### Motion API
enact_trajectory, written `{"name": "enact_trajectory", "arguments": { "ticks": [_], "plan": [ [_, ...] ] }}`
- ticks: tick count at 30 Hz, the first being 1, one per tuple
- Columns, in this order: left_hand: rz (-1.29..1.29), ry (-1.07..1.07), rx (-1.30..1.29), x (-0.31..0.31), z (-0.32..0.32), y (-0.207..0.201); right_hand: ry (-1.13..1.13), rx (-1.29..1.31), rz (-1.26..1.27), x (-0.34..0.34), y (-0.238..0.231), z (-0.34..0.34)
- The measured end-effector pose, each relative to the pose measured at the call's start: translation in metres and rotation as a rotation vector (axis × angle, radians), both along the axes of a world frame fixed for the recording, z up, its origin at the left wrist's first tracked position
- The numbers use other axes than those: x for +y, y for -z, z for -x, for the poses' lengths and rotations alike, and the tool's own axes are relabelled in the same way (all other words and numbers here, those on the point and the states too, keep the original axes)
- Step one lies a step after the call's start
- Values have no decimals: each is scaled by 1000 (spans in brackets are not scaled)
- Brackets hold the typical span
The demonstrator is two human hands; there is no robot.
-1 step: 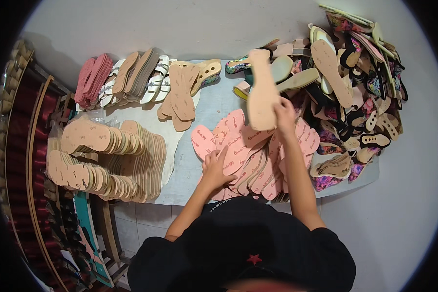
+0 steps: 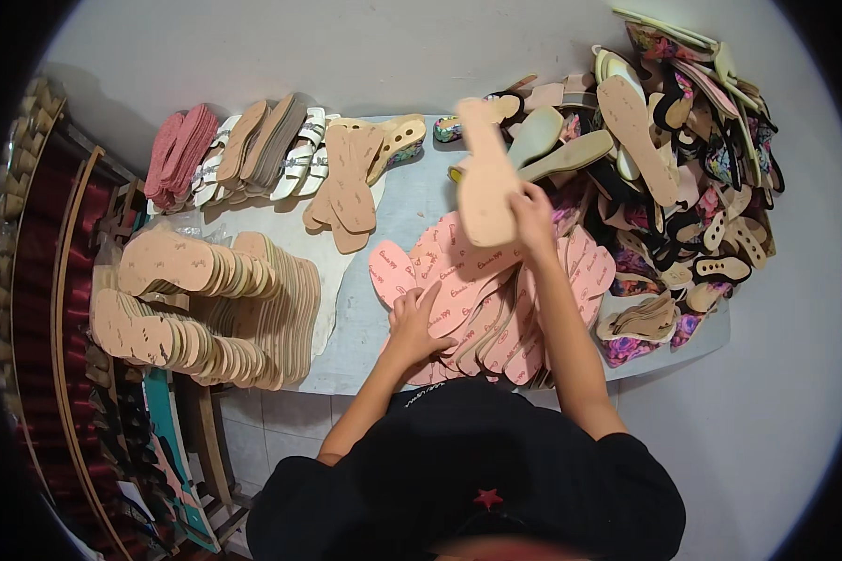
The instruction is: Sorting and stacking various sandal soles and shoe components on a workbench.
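My right hand (image 2: 531, 222) grips the edge of a beige insole (image 2: 486, 192), held raised over the far side of a spread of pink printed insoles (image 2: 458, 285). The beige insole is slightly blurred, its narrow end pointing away from me. My left hand (image 2: 415, 327) rests on the near left part of the pink insoles, fingers spread and thumb apart. Several of these pink pieces overlap in a fan, with tan edges showing between them. My right forearm hides part of their right side.
Stacked beige insoles (image 2: 299, 318) stand at the left of the table. Behind them are pink insoles (image 2: 182, 154), white-strapped sandals (image 2: 299, 164) and crossed beige insoles (image 2: 351, 187). A tall heap of floral wedge sandals (image 2: 664, 178) fills the right. A shelf rack (image 2: 61, 309) stands far left.
My right hand and the beige insole have shifted a little to the left. My left hand stays in place on the pink insoles.
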State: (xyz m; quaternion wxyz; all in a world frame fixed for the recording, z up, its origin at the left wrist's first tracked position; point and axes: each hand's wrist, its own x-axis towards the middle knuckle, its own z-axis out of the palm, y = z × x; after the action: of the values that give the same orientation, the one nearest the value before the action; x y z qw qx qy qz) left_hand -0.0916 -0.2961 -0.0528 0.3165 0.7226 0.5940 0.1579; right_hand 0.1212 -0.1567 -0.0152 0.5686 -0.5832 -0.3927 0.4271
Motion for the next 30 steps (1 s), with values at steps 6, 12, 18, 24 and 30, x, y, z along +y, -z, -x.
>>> {"name": "enact_trajectory", "arguments": {
  "ticks": [6,12,18,24,30],
  "plan": [
    [29,189,33,22,15,-27,-205,-119,-170,53,4,70],
    [-103,-92,-80,63,22,-14,738,-406,157,42,4,13],
    [-220,-252,25,153,0,26,633,-350,55,69,27,-42],
    [-40,-545,97,197,2,42,579,-326,-208,64,42,-18],
    [-129,-668,290,215,-4,36,346,-415,60,122,63,-42]
  ]
}}
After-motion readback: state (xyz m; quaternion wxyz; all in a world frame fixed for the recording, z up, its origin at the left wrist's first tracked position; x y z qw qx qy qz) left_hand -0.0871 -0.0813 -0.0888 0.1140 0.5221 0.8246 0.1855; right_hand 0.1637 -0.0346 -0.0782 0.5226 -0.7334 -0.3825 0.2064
